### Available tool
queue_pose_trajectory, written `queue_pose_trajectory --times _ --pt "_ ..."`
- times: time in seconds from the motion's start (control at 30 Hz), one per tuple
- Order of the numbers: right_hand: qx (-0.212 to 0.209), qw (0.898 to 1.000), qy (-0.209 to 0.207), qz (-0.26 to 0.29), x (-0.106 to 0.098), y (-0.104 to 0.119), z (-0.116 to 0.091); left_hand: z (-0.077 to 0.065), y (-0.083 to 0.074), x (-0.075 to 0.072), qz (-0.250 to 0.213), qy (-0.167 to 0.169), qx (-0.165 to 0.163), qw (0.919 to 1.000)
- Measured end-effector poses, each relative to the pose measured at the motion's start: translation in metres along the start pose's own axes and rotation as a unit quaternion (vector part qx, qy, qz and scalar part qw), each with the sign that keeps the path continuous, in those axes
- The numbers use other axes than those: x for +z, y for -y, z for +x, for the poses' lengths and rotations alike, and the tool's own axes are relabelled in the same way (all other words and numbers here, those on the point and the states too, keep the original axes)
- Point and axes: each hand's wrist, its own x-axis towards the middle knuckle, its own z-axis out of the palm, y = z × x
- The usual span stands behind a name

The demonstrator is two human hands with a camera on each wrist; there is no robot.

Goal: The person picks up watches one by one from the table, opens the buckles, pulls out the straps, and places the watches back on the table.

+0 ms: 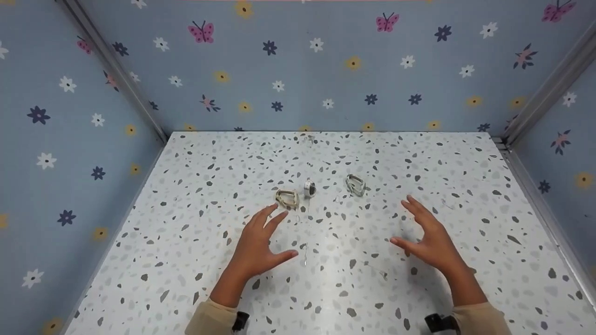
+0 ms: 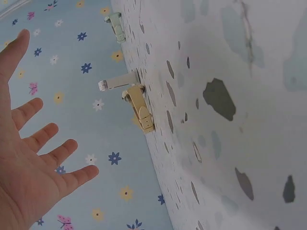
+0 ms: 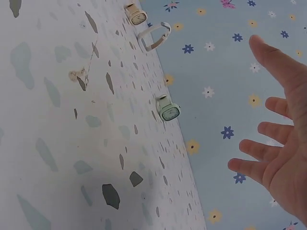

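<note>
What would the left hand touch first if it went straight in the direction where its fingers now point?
Probably the beige watch, just beyond the fingertips of the left hand in the head view. Height is hard to judge there, so the hand might pass over it.

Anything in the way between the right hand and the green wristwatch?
Nothing visible: only speckled tabletop shows between the right hand and the green wristwatch. The white wristwatch and beige wristwatch are beyond it, toward the left hand.
</note>
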Motion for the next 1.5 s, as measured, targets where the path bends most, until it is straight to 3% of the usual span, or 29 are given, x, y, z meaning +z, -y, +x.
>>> queue_pose_trajectory --times 0.27,0.4,0.6,0.83,0.93,1.2,1.5 --pt "-0.062 0.996 -0.051 0.038 0.002 -0.005 0.004 0.005 -0.004 0.008 -0.060 0.003 -0.029 0.9978" --pt "-0.066 0.994 -0.065 0.051 0.004 -0.009 0.007 0.008 -0.006 0.012 -0.082 0.001 -0.034 0.9961" --pt "-0.054 0.993 -0.072 0.081 0.009 -0.009 0.011 0.014 -0.009 0.018 -0.112 -0.013 -0.033 0.9930" --pt "-0.025 0.992 -0.077 0.100 0.004 0.019 0.015 0.020 -0.012 0.025 -0.135 -0.022 -0.026 0.9903" --pt "-0.016 0.991 -0.078 0.105 0.004 0.021 0.017 0.023 -0.012 0.028 -0.146 -0.017 -0.026 0.9888" --pt "0.026 0.989 -0.070 0.127 0.017 -0.012 0.025 0.027 -0.012 0.036 -0.177 -0.011 -0.031 0.9837" --pt "0.041 0.988 -0.040 0.140 0.021 -0.017 0.037 0.033 -0.014 0.041 -0.222 0.017 -0.027 0.9744"
